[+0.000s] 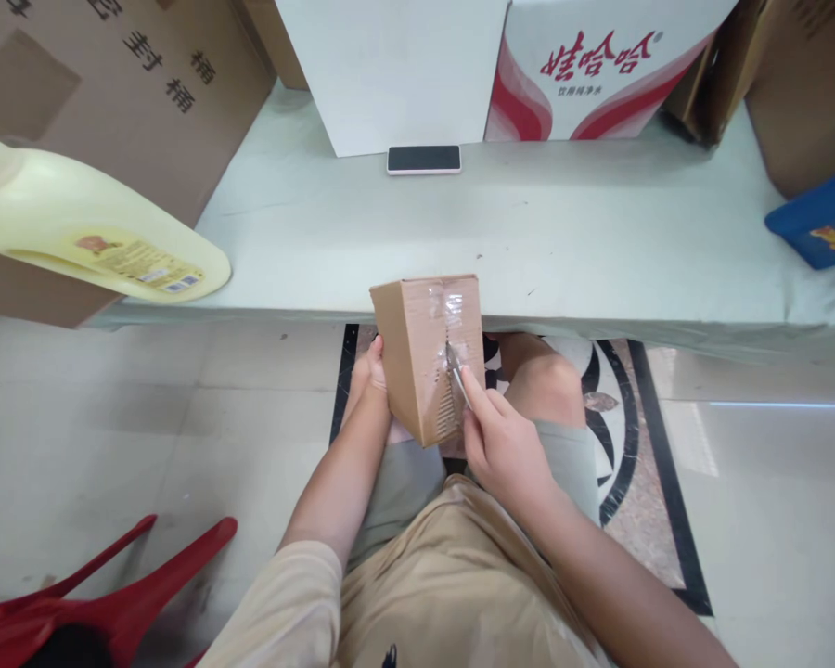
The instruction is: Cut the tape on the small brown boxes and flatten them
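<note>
A small brown cardboard box is held tilted at the near edge of the table, above my lap. My left hand grips it from the left side; most of its fingers are hidden behind the box. Shiny clear tape runs along the seam of the face turned to me, and the cardboard there looks ragged. In my right hand is a slim utility knife, the index finger stretched along it. Its tip touches the taped seam near the middle of that face.
A pale green cloth covers the table. On it lie a dark-faced phone-like device, a white box and a red-and-white carton. A yellow bottle and large carton stand left; a blue package right. A red chair is lower left.
</note>
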`<state>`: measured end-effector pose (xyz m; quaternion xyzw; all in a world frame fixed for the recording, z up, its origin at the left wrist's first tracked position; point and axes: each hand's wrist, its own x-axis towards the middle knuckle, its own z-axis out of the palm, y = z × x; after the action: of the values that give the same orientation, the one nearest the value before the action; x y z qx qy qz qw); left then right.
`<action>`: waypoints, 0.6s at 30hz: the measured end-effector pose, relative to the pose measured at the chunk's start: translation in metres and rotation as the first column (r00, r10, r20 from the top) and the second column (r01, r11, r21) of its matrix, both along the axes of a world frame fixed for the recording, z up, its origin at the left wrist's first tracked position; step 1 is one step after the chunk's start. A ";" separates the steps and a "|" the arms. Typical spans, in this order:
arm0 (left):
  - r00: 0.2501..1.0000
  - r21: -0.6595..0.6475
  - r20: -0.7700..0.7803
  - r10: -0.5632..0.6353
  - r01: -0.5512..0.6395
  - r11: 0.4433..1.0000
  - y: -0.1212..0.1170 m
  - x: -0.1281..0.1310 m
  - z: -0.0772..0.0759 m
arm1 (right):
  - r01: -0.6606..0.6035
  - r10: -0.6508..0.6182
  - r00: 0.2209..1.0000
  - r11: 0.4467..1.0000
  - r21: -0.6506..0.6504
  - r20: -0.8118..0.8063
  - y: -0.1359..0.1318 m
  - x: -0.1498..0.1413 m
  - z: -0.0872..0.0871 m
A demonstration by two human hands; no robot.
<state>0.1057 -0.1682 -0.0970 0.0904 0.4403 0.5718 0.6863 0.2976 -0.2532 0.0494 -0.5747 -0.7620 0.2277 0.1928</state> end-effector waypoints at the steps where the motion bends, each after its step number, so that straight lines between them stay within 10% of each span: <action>1: 0.999 0.019 0.039 -0.019 0.018 1.000 0.000 0.001 0.002 | -0.007 0.007 1.000 1.000 0.007 0.008 -0.002 0.001 0.000; 18: 1.000 -0.054 -0.002 -0.025 0.025 0.998 -0.009 0.003 0.023 | -0.120 0.130 0.986 0.988 -0.099 0.108 -0.031 0.015 0.001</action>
<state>0.1084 -0.1767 -0.0735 0.0778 0.4553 0.5510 0.6951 0.3124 -0.2838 0.0503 -0.5460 -0.7951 0.2411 0.1078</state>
